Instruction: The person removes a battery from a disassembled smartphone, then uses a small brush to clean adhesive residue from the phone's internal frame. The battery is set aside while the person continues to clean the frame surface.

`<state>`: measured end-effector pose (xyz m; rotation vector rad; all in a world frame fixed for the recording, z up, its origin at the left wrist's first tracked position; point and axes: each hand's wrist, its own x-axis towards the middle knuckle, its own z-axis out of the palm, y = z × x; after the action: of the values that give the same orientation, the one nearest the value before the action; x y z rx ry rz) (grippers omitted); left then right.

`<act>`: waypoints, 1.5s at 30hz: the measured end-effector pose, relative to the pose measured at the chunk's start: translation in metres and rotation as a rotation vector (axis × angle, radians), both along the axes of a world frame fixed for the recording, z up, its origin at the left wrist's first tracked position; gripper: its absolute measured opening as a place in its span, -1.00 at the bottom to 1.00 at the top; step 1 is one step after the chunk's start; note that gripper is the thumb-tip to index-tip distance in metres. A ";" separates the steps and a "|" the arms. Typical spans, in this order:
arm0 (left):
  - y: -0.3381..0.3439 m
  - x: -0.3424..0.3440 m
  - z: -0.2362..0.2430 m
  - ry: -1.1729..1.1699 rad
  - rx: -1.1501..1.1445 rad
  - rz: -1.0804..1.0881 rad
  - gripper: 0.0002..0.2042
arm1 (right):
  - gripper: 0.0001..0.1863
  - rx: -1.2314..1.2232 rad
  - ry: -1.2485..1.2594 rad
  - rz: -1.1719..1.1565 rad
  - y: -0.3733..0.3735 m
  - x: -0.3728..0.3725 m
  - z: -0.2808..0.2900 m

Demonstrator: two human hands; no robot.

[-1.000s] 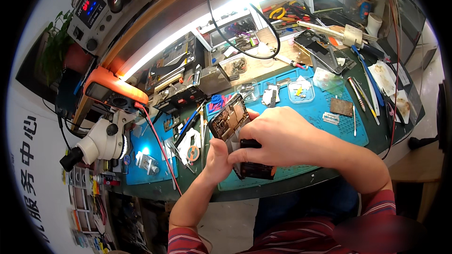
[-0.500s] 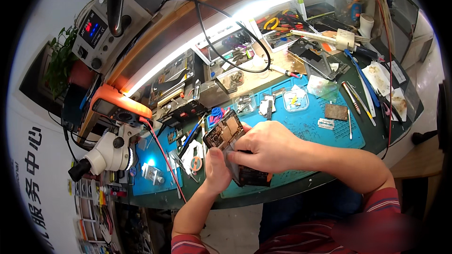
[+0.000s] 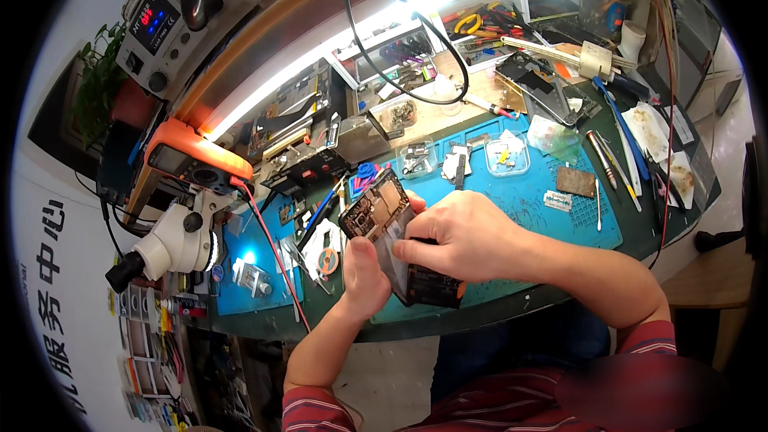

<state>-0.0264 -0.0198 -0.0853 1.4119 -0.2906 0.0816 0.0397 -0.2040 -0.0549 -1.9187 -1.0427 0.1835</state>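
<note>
A: Where to find the opened phone?

B: Right at the centre of the clock, held up over the near edge of the blue mat. Slanting from eleven o'clock to five: bare circuit board towards eleven, black section towards five.

A: And the left hand?

B: Around seven o'clock, gripping the opened phone. Thumb against the near edge, a fingertip showing at the far edge, remaining fingers hidden behind.

A: The right hand?

B: Reaching in from three o'clock. Fingers bent, thumb and forefinger close together over the middle of the opened phone. Impossible to tell whether pinching anything.

A: And on the surface, clockwise from twelve?

B: At twelve, a clear tray with small parts inside. Between one and two, another clear box, also with small pieces. Between two and three, a brown plate, with a razor blade just beside. Close to three, a cotton swab.

A: Over on the other side?

B: Just below nine, an orange coil, near. Well apart at nine, a white microscope. Near ten, an orange multimeter, red lead trailing down.
</note>
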 end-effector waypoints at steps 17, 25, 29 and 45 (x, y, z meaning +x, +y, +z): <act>0.002 0.001 -0.002 0.042 -0.040 -0.024 -0.14 | -0.55 -0.023 -0.004 0.039 -0.002 0.005 0.001; -0.008 -0.008 -0.009 0.129 -0.011 0.004 -0.22 | -0.59 -0.056 -0.111 -0.040 -0.003 0.001 0.001; 0.003 -0.015 -0.018 0.246 0.089 -0.055 -0.20 | -0.56 0.037 -0.058 -0.096 -0.001 0.000 -0.005; 0.006 -0.006 -0.006 0.201 0.116 -0.075 -0.25 | -0.56 0.099 -0.081 -0.037 -0.001 0.014 -0.006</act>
<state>-0.0324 -0.0140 -0.0918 1.5098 -0.1836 -0.1395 0.0534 -0.2054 -0.0610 -1.8668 -1.0491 0.0327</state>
